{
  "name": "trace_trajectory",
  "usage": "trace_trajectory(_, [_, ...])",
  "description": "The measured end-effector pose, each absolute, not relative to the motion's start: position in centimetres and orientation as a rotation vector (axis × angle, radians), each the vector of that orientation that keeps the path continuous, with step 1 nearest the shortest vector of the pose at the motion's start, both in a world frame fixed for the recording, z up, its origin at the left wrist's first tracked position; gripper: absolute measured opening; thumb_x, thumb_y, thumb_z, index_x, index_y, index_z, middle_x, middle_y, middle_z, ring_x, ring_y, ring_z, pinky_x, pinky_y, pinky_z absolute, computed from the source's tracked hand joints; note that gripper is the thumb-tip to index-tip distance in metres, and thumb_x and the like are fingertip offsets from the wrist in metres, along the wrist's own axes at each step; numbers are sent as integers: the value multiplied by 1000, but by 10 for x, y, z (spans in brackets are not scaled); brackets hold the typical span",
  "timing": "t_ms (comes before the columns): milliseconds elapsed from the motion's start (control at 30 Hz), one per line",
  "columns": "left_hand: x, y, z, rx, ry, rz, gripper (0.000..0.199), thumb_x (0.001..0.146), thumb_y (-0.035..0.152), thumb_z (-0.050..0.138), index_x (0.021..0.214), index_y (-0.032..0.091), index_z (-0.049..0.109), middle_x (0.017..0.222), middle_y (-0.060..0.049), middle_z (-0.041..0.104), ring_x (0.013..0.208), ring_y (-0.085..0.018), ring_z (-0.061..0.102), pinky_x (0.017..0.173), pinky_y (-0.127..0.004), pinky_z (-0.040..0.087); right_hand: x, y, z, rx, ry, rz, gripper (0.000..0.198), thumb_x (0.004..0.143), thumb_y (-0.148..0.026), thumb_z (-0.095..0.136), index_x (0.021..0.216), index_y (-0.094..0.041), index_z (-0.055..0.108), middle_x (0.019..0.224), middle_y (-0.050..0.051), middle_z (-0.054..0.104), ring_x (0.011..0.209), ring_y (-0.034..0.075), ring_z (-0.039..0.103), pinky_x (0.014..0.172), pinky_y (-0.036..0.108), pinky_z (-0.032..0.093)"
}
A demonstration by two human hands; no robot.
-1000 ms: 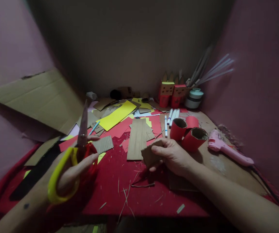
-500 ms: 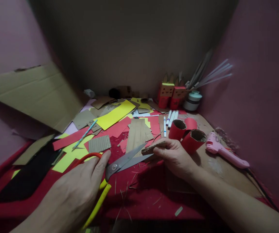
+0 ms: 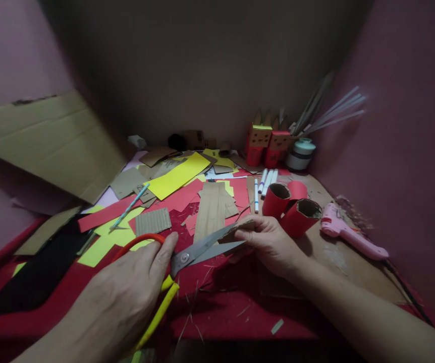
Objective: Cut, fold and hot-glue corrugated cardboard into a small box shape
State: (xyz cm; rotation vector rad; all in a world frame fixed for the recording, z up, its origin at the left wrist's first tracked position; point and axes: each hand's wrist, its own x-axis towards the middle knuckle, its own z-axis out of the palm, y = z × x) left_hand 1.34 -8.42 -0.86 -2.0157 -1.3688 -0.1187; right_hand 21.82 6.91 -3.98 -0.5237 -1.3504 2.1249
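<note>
My left hand [image 3: 130,287] grips a pair of scissors [image 3: 198,252] with one orange and one yellow handle. The blades are parted and point right, around the edge of a small piece of cardboard [image 3: 236,231]. That piece is pinched between the thumb and fingers of my right hand [image 3: 272,244], above the red tablecloth. Behind the blades lies a long cardboard strip [image 3: 210,212]. Just past my right hand stand red paper-covered tubes [image 3: 301,218]. A corrugated cardboard rectangle [image 3: 153,222] rests beyond my left hand.
A pink glue gun [image 3: 349,234] lies on the cardboard at right. Several markers [image 3: 269,182], box-headed red figures [image 3: 259,143] and a jar [image 3: 301,154] stand or lie behind. Coloured paper scraps [image 3: 179,175] cover the back. A large cardboard sheet [image 3: 51,146] leans at left.
The scissors in my left hand have shifted right, their blades reaching further around the cardboard piece. My right hand keeps its hold, and the view has shifted slightly.
</note>
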Motion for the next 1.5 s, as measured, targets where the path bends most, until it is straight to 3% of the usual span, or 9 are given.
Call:
trace_trajectory(367, [14, -82, -3, -2063, -1293, -117, 39, 78, 3, 30, 110, -1, 51, 61, -12, 64, 44, -22, 61, 36, -30, 47, 217, 69, -40, -579, -1348, 2159, 15, 71, -24, 78, 78, -16, 68, 68, 1, 72, 58, 14, 69, 55, 27, 59])
trace_trajectory(767, [13, -83, -3, -2135, -1300, -76, 41, 70, 0, 33, 106, -1, 52, 67, -15, 67, 49, -21, 66, 41, -26, 54, 215, 67, -36, -690, -1351, 2186, 19, 66, -22, 79, 76, -14, 66, 64, 2, 71, 55, 16, 69, 50, 27, 57])
trace_trajectory(1133, [14, -86, -5, -2153, -1328, -23, 44, 68, -3, 32, 106, -4, 54, 68, -14, 67, 48, -20, 65, 37, -25, 51, 217, 69, -32, -702, -1411, 2201, 27, 66, -31, 80, 79, -13, 65, 65, 2, 70, 56, 16, 69, 52, 26, 57])
trace_trajectory(1367, [3, -91, -15, -2234, -1456, 64, 42, 79, 1, 33, 115, -3, 54, 83, -17, 70, 60, -21, 69, 42, -26, 51, 215, 72, -37, -700, -1375, 2214, 32, 64, -33, 82, 83, -11, 67, 71, 5, 72, 59, 16, 67, 52, 28, 58])
trace_trajectory(1500, [0, -91, -23, -2235, -1516, -26, 44, 78, 1, 29, 114, 0, 53, 74, -11, 68, 54, -20, 66, 40, -27, 48, 214, 72, -36, -702, -1369, 2217, 31, 63, -31, 82, 81, -12, 66, 71, 4, 71, 59, 15, 67, 51, 28, 57])
